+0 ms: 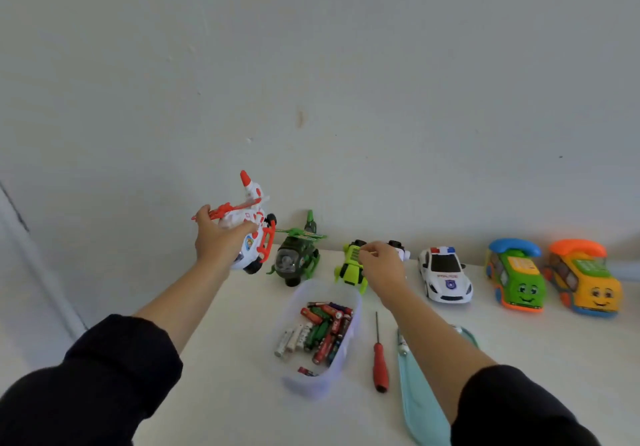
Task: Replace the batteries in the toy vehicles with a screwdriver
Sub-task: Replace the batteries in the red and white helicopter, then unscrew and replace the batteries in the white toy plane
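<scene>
My left hand (pixel 215 243) grips a white-and-red toy helicopter (pixel 250 234) and holds it up above the table's far left corner. My right hand (pixel 382 267) reaches over a lime-green toy vehicle (pixel 350 265), fingers curled and touching its top; whether it grips the toy is unclear. A red-handled screwdriver (pixel 380 359) lies on the table in front. A clear plastic tub (pixel 355 310) holds several loose batteries (pixel 320 331).
Along the wall stand a dark green helicopter (pixel 294 258), a white police car (pixel 445 277), a green smiling bus (pixel 516 279) and an orange smiling bus (pixel 585 277). A teal lid (pixel 420 407) lies under my right forearm. The white table (pixel 242 359) ends at the left.
</scene>
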Motion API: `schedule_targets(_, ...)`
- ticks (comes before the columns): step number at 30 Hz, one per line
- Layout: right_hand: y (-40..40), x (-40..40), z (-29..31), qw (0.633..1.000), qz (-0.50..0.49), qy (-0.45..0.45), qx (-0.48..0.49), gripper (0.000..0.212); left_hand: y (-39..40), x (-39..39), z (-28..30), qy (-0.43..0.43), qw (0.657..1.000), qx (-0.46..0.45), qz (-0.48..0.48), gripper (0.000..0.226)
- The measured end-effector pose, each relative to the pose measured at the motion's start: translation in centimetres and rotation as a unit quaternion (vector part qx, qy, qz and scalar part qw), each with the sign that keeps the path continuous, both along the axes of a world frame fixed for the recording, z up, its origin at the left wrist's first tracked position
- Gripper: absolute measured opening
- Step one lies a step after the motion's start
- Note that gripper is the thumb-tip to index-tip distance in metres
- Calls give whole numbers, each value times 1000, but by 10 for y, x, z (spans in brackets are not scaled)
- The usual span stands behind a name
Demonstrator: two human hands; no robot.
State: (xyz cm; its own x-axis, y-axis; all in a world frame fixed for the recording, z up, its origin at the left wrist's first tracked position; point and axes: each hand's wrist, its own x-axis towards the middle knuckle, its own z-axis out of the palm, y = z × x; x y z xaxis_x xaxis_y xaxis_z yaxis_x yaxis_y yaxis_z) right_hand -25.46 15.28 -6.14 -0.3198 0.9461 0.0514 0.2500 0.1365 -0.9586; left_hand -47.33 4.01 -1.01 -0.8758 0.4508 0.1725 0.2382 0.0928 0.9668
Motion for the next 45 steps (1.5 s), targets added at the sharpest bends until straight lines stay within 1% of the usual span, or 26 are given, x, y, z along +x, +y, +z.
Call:
schedule_targets(2,-2,-27,-13,994,6,-74,84,17,-2,-34,-19,24,998,-52,7,88)
schedule_targets(5,-5,-45,-39,952,-28,-212,217,25,1,-69,-48,35,993,-114,2,86)
schedule_targets(8,-9,-60,-58,914,-81,-253,305,19,13,-93,-71,55,983,-173,-24,88)
schedule_targets(9,-10,-58,-58,903,-89,-258,331,18,15,-94,-75,59,981,-185,-23,92)
schedule_targets(11,-11,-59,-59,874,-92,-299,372,19,23,-100,-81,67,975,-207,-36,97)
schedule_targets(16,-14,-60,-56,824,-65,-416,379,24,47,-116,-85,101,964,-237,-72,104)
schedule_targets(21,-16,-62,-50,804,-6,-479,352,38,64,-129,-86,115,960,-234,-106,100)
schedule_targets(24,-18,-62,-48,804,4,-485,344,41,70,-132,-85,121,954,-246,-118,103)
schedule_targets(31,-17,-62,-50,822,-1,-462,334,42,83,-143,-81,141,937,-284,-146,108)
schedule_targets(34,-16,-61,-51,827,-12,-449,337,41,82,-140,-80,139,935,-298,-136,114)
schedule_targets(36,-16,-61,-53,834,-20,-431,343,39,80,-137,-79,140,937,-301,-104,116)
schedule_targets(38,-16,-61,-55,848,-38,-390,358,33,76,-129,-75,164,946,-275,-54,104)
schedule_targets(40,-14,-60,-57,865,-69,-339,364,26,72,-119,-70,196,959,-204,-7,88)
schedule_targets(42,-14,-58,-57,885,-112,-294,343,22,67,-109,-66,233,960,-156,29,80)
schedule_targets(45,-14,-51,-54,905,-147,-249,312,23,66,-87,-53,256,959,-117,37,72)
